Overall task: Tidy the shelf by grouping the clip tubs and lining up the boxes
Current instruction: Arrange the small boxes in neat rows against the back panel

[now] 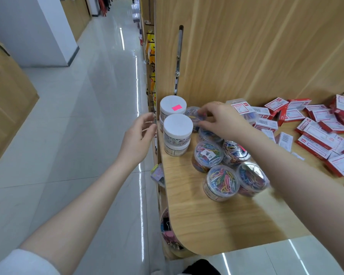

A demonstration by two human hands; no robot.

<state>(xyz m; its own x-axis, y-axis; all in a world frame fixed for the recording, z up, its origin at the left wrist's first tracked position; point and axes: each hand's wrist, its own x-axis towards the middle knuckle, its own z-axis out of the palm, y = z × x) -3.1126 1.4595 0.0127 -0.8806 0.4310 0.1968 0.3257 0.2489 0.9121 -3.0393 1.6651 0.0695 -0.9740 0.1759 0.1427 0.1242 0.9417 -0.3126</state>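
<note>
One view only — a wide-angle camera on the person's head, looking forward and steeply down from above the shelf point(216, 221). It sits close: both forearms run in from the bottom corners, the left hand point(139, 133) and right hand point(220, 120) near mid-frame. The shelf end and tubs point(220, 181) fill the right half; the aisle floor point(68, 135) stretches away on the left — edges bend with the lens.

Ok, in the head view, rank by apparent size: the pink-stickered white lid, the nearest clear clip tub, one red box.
1-2. pink-stickered white lid and nearest clear clip tub: alike; tub sits nearer.
3. red box.
</note>
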